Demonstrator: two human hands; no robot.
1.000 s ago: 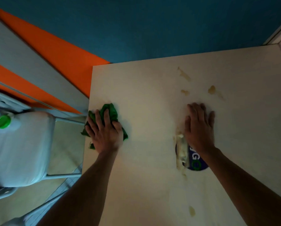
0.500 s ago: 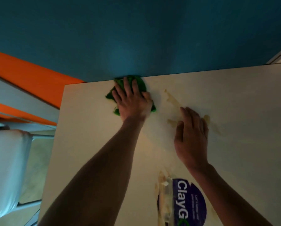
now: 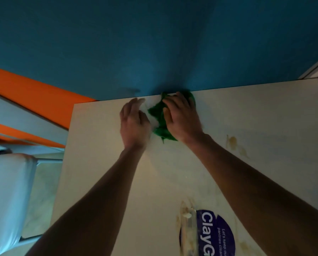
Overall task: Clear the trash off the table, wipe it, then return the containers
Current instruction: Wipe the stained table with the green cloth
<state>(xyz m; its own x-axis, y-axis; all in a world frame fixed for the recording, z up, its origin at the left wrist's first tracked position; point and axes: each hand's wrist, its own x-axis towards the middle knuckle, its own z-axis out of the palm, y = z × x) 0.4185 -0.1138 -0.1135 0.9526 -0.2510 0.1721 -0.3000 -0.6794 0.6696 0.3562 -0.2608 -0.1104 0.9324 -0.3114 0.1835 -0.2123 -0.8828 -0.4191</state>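
My right hand (image 3: pixel 182 120) lies on top of the green cloth (image 3: pixel 161 119) at the far edge of the desk (image 3: pixel 102 163), fingers curled down over the bunched fabric and pressing it to the surface. My left hand (image 3: pixel 134 124) rests just beside the cloth on its left, fingers spread loose and holding nothing; whether its thumb touches the fabric I cannot tell. To the right of my right forearm, brownish stains (image 3: pixel 232 142) mark the desk top. Near the bottom edge, between my 2 forearms, a round blue sticker reading "ClayG" (image 3: pixel 217 235) is stuck to the desk, with crusty residue along its left side. A white chair (image 3: pixel 6 196) stands off the desk's left side.
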